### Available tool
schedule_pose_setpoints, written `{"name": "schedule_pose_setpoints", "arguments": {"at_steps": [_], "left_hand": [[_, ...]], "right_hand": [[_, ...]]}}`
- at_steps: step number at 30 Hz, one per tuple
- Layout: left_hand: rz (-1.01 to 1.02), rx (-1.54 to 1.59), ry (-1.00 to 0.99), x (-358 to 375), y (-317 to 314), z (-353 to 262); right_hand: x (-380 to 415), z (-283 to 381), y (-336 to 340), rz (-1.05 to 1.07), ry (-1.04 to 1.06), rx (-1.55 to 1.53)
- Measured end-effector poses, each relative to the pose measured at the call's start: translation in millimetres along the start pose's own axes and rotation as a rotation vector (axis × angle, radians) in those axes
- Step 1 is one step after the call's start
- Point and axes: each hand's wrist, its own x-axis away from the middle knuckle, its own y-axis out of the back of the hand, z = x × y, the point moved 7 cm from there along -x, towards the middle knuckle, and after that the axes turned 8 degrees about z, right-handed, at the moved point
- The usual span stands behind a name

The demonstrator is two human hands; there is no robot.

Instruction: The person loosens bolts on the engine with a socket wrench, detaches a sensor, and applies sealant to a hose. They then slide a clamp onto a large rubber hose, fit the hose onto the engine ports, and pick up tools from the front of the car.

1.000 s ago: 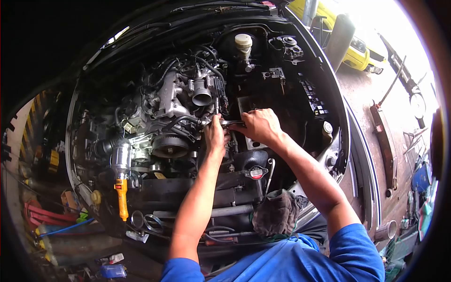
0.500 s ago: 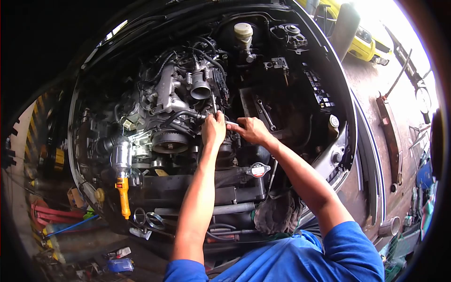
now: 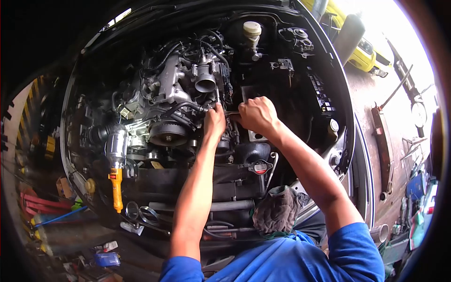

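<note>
Gripping a slim wrench (image 3: 231,113) in its closed fist, the right hand (image 3: 256,115) is working just beside the left hand (image 3: 214,123), which is curling closed against the engine (image 3: 174,94).

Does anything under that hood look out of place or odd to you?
A few things. The throttle body gapes open with no hose on it. A rag is draped on the front edge, and loose hose clamps lie there too. No spill or damage is visible.
</note>
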Motion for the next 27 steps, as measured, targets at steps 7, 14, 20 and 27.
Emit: {"name": "schedule_pose_setpoints", "arguments": {"at_steps": [7, 14, 20, 27], "left_hand": [[-0.124, -0.239, -0.029, 0, -1, -7], [-0.18, -0.279, -0.037, 4, -2, -11], [-0.094, -0.205, -0.106, -10, -3, 4], [0.346, 0.467, -0.029, 30, -4, 0]], "right_hand": [[0, -3, -11, -0.039, -0.005, 0.005], [-2, -4, -22, -0.046, -0.074, -0.032], [-2, -10, -16, -0.003, 0.002, -0.043], [34, 3, 30, 0.037, 0.128, 0.063]]}}
